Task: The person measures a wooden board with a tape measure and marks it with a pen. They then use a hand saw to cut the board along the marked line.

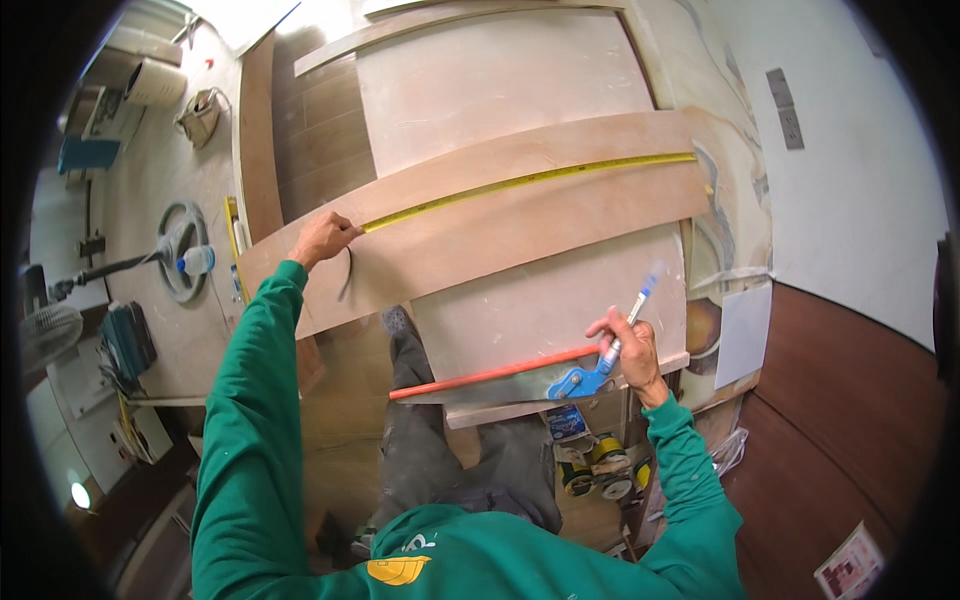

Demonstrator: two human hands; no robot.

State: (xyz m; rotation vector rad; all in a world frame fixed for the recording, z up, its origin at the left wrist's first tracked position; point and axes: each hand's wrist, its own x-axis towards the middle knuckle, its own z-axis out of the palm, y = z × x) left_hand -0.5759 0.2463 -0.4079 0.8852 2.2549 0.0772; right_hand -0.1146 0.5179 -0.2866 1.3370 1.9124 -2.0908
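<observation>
A long plywood board (440, 250) lies across the work surface in front of me. My left hand (322, 240) is closed near the board's left part, gripping a tape measure (520, 182). Its yellow blade runs out along the board to the right end, and a dark strap hangs below my fist. On the right, my right hand (637, 352) holds a slim white marker (637, 308) with a blue end, tilted upward and slightly blurred. Just below that hand rests a handsaw (580, 383) with a blue handle and an orange guard along its edge.
Pale panels (500, 75) lie beneath and beyond the board. At the left stand a fan (50, 335), a plastic bottle (197, 260) and a grey round base (183, 285). Yellow-and-black rolls or tools (605, 460) sit low by my legs. A white wall (850, 180) rises at the right.
</observation>
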